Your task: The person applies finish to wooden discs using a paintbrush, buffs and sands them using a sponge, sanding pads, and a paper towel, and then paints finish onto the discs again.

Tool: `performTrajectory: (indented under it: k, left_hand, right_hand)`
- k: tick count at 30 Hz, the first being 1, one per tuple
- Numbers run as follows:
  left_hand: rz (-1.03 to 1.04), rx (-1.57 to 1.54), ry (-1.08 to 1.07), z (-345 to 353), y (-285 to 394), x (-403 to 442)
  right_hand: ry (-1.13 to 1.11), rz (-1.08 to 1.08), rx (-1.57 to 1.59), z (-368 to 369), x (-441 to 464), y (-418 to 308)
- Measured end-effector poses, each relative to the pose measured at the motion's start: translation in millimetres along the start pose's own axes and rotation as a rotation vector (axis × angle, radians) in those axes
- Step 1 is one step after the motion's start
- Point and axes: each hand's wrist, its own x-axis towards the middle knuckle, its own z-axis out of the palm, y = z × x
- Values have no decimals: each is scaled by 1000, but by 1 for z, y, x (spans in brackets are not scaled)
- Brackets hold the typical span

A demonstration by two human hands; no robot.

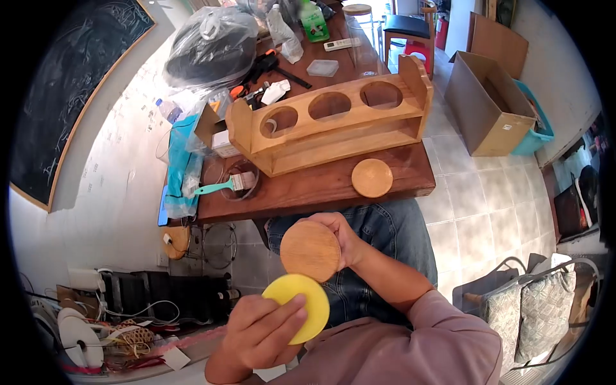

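My right hand (pixel 341 236) grips a round wooden disc, which looks like a jar lid (pixel 309 250), from its far right edge. My left hand (pixel 266 330) holds a round yellow pad (pixel 309 313), fingers pressed across its face. The pad's upper edge meets or overlaps the disc's lower edge; I cannot tell how firmly they touch. Both are above my lap. On the table (pixel 301 204) lies a second wooden lid (pixel 372 178), near the front right corner. Behind it stands a wooden rack (pixel 330 122) with three round holes. A teal-handled paintbrush (pixel 218 187) rests on a clear bowl (pixel 255 185).
A plastic-wrapped dark bundle (pixel 212 48), a green bottle (pixel 314 22), a white remote (pixel 342 44) and a clear plastic box (pixel 322 68) are farther back. A cardboard box (pixel 491 102) stands on the floor at right. Cables and black items (pixel 167 298) lie low at left.
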Motion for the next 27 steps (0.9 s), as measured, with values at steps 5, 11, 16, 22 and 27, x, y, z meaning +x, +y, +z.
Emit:
performTrajectory:
  k: [5,11,16,22,27]
  left_hand:
    - [-142,211,196,-1,-9,8]
    - [-100,-19,143,14,2,-5]
    - [-250,149,391,17,-21,12]
    - [-39,172,146,26,-30,5]
    - [-35,226,143,3,-23,-12]
  right_hand:
    - [-37,48,5,6,2,-3]
    - [-1,-106,-185,0,3,-13]
    - [55,9,-390,22,5,-24]
    - [145,48,-772,37,8,-39]
    - [213,-29,-1181,45,9,-52]
